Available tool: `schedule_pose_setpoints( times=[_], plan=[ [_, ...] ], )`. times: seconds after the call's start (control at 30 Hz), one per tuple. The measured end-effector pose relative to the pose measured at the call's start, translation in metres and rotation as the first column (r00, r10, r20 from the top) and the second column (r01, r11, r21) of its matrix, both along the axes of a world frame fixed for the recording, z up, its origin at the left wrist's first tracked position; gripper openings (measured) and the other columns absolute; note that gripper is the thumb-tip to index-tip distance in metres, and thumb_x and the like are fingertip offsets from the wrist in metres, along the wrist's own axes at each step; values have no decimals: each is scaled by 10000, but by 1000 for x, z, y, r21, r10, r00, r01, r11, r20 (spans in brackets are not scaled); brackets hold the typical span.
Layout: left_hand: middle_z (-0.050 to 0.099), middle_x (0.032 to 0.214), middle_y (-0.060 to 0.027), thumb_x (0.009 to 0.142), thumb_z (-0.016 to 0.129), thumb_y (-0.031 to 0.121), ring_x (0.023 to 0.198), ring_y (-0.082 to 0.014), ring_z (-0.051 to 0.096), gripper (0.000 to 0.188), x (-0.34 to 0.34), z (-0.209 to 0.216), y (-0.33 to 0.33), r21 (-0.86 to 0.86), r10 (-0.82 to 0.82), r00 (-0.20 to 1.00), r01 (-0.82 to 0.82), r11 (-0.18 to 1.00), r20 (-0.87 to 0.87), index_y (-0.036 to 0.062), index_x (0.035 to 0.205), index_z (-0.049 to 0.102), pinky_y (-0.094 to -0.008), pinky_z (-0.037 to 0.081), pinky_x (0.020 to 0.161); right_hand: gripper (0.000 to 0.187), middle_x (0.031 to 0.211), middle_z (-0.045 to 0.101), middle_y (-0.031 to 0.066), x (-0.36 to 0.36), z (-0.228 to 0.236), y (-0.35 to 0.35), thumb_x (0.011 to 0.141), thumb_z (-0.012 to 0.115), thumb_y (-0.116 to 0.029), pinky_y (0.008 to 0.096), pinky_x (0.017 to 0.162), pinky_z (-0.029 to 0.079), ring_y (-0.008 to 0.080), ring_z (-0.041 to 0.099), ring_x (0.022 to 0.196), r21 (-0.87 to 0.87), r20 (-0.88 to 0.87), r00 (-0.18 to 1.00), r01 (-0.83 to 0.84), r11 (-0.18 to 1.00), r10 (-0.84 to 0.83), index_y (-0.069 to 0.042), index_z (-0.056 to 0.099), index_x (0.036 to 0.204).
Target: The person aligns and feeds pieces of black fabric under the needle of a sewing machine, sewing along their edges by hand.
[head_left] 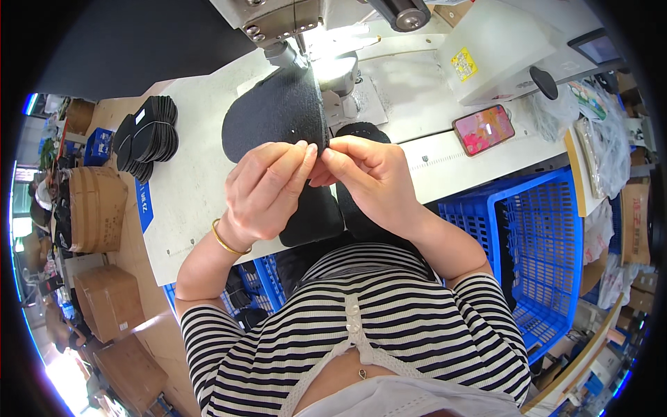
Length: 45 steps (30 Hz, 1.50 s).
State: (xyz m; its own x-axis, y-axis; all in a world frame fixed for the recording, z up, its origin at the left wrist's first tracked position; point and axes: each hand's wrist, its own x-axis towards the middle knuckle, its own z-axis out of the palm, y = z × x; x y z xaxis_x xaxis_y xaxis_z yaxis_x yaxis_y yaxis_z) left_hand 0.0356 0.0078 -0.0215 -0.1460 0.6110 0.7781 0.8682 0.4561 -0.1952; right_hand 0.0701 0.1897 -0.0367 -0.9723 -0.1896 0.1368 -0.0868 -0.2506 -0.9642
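Observation:
A dark, rounded piece of fabric (271,115), shaped like a sole or slipper upper, lies on the white sewing table with its far end under the sewing machine (288,28). My left hand (267,191), a gold bangle at its wrist, pinches the near right edge of this piece between thumb and fingers. Right beside it, my right hand (375,181) pinches the same edge; the fingertips of both almost meet. Below my hands, more dark padded pieces (313,219) hang at the table's front edge, partly covered by my hands.
Bundled black sole-shaped pieces (149,132) sit at the table's left. A phone (484,130) with a lit pink screen lies to the right. Blue plastic baskets (542,257) stand below the table. Cardboard boxes (108,299) are on the floor at left.

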Motion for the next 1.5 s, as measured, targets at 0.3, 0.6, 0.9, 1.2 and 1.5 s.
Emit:
schedule_pose_setpoints(
  times=[0.3,0.6,0.9,1.2,1.5],
  plan=[
    [664,953,-139,638,695,-52,828,-267,658,306,-2,2,4,-60,-29,1000,29,998,-7,-59,942,722,-338,576,706,210,680,690,81,-5,5,0,923,567,-108,229,558,503,93,657,619,167,-100,987,138,976,-123,42,654,805],
    [685,994,-86,592,692,-35,885,-238,656,382,-20,-2,7,122,145,989,-140,983,-32,-7,970,739,-316,560,714,254,717,698,80,-21,3,-3,948,517,-127,218,556,495,85,630,600,-43,-5,997,75,996,-76,30,659,807],
    [697,941,-91,553,681,-30,860,-237,657,364,-41,4,6,107,101,993,-93,990,-64,-25,913,728,-316,555,701,254,722,711,91,-45,3,-5,966,515,-139,201,532,492,74,623,569,-105,-25,997,70,992,-73,24,666,844],
    [698,962,-81,570,677,-17,877,-227,654,342,-63,8,4,88,103,989,-94,992,-107,-17,909,720,-324,548,697,236,763,721,85,-50,0,-9,973,530,-142,201,550,497,66,615,579,-98,-35,995,87,991,-91,19,684,895],
    [689,940,-74,590,664,-13,876,-223,654,335,-68,7,8,88,166,977,-155,984,-133,-13,920,724,-329,542,695,217,801,724,91,-42,-4,-7,979,543,-140,204,579,502,65,610,606,-105,-7,1000,23,994,-24,15,686,931]
  ],
)
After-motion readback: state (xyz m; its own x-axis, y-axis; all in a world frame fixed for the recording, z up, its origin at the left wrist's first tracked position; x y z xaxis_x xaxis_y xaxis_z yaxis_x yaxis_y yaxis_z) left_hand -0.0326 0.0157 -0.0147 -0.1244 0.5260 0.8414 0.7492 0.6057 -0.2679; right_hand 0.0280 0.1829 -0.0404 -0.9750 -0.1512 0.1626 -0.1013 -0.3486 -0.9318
